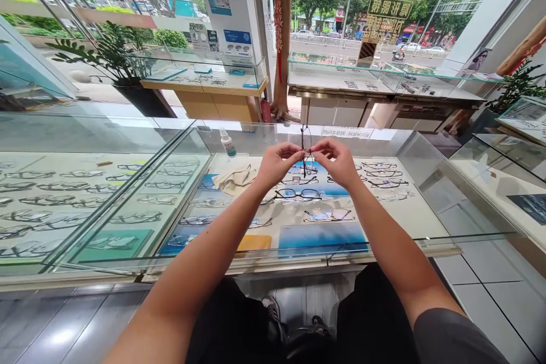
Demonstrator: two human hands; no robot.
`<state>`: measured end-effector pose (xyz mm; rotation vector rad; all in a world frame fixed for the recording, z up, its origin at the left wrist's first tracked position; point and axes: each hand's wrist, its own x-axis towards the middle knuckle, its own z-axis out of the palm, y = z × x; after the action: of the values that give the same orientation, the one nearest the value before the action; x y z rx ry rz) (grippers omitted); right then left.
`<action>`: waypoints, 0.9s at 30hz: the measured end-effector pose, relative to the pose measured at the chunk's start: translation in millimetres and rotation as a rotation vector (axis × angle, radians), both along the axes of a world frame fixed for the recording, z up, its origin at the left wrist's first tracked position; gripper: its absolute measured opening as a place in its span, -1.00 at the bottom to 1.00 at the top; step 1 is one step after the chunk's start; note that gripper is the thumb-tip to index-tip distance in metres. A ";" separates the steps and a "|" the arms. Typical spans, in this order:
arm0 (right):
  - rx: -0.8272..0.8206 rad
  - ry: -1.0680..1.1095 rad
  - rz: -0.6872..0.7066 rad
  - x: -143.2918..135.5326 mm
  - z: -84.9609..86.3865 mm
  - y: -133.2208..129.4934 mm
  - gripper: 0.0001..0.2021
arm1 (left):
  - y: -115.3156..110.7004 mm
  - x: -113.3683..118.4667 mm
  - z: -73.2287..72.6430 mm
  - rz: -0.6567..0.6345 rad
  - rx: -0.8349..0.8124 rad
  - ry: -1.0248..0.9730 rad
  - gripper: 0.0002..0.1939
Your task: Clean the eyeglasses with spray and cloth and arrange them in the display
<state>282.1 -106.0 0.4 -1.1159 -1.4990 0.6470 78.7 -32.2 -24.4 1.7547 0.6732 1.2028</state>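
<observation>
Above the glass display case, a pair of eyeglasses (303,137) with a thin dark frame is held turned on end. My left hand (279,165) pinches it from the left with thumb and fingertips. From the other side, my right hand (335,162) grips it near the same middle part, the two sets of fingertips almost meeting. A beige cloth (236,180) lies crumpled on the glass top, left of my left hand. Behind the cloth stands a white spray bottle (227,143). Below my hands, black-framed glasses (297,194) show with their temples partly hidden.
Rows of glasses fill the glass display case (426,233) and the adjoining case (51,187) on the left. An orange-yellow flat item (255,243) shows near the front edge. Farther off are more showcases (341,77), a wooden post (281,40) and a potted plant (121,62).
</observation>
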 end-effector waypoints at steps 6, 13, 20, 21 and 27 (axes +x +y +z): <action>-0.074 0.129 0.074 3.4 -14.4 16.6 -0.72 | 0.2 -1.2 1.6 0.005 0.046 0.013 -0.58; -0.146 0.287 0.165 2.4 -20.2 22.1 -0.67 | 2.4 -1.4 0.8 -0.033 0.036 0.029 -0.57; -0.268 0.436 0.216 7.1 -20.1 25.7 -0.73 | 9.3 -7.9 1.1 -0.001 0.085 0.067 -0.66; -0.289 0.458 0.231 9.2 -18.8 25.5 -0.74 | 10.6 -9.4 1.5 0.039 0.107 0.081 -0.67; -0.393 0.427 0.361 20.4 -10.7 22.0 -0.79 | 17.2 -19.1 2.4 0.312 0.322 0.227 -0.81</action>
<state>302.5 -83.9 -10.3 -0.9160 -1.2330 1.3848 59.6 -15.0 -22.0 2.1344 0.9564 1.3934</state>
